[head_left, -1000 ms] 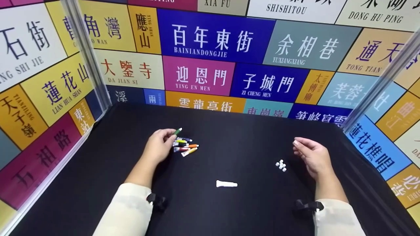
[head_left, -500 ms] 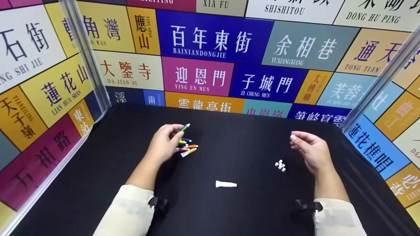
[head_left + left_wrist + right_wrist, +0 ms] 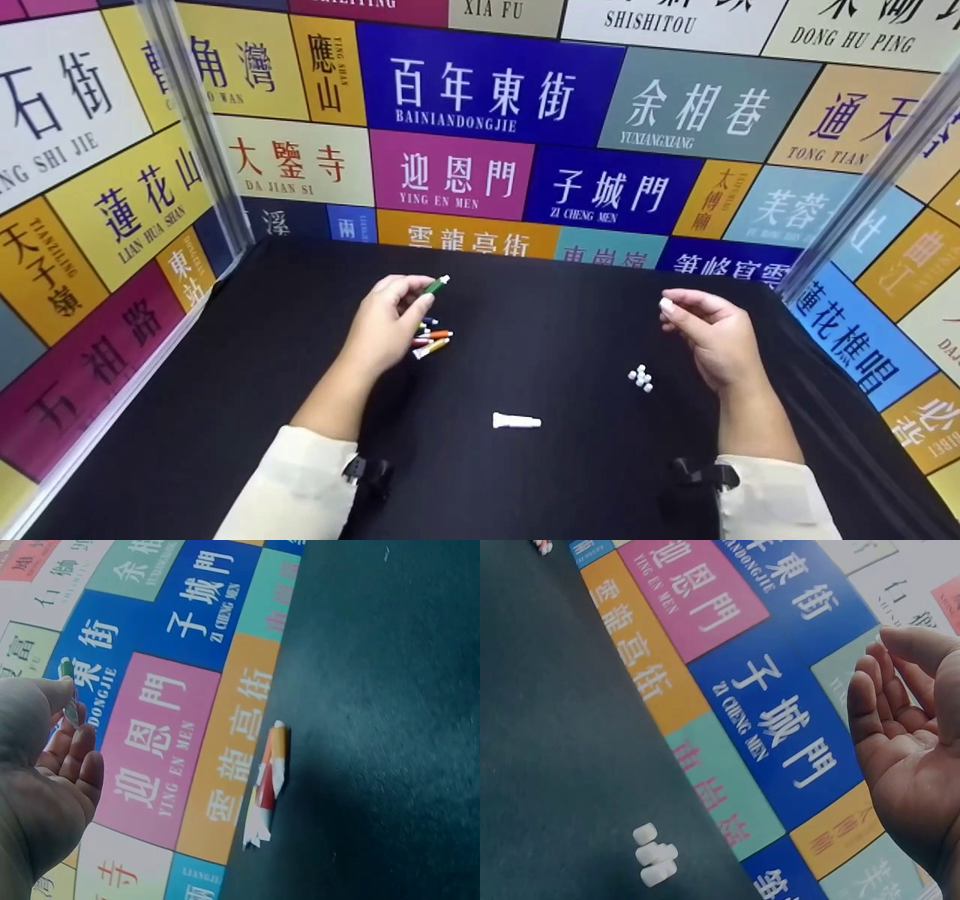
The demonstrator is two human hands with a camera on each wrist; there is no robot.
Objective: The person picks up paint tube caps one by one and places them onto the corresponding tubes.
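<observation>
My left hand (image 3: 390,322) pinches a small green paint tube (image 3: 435,286) between thumb and fingers, its white tip pointing up and right. In the left wrist view the green tube (image 3: 66,669) shows past the thumb, with its flat crimped end below. Just under that hand lies a pile of small paint tubes (image 3: 436,336) in orange, yellow, red and dark colours, partly hidden by the hand. On the right, my right hand (image 3: 716,337) is raised and pinches a small white cap (image 3: 666,304) at its fingertips. Nearest to it on the table is a cluster of several white caps (image 3: 641,379).
A single white paint tube (image 3: 516,421) lies on the black tablecloth (image 3: 570,480), front and centre between the forearms. Behind the table stands a wall of coloured sign panels (image 3: 491,82). More panels close off the left and right sides.
My left hand has lifted the green paint tube up and to the right, away from the pile. My right hand, with the white cap, has risen slightly and shifted left.
</observation>
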